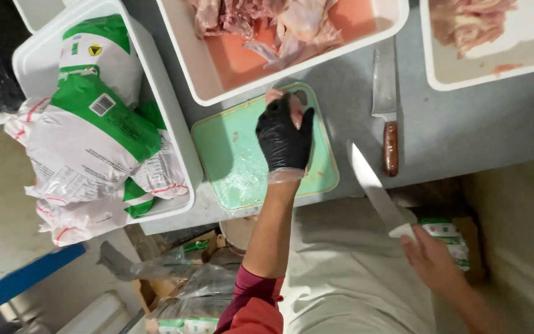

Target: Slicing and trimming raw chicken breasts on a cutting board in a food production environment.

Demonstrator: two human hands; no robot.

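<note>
On my view from the head camera, the left hand (284,137) wears a black glove of thin rubber kind, a little shiny on the knuckles. At its wrist end I see a rim of clear plastic, as if a second, transparent glove sits under the black one. Further back from this hand the forearm is bare, and then a sleeve (256,304) of dark red cloth begins, pushed up near the elbow, with a slightly lighter red part lower. The right hand (432,258) has no glove, and I see no sleeve, ring or watch behind it.
</note>
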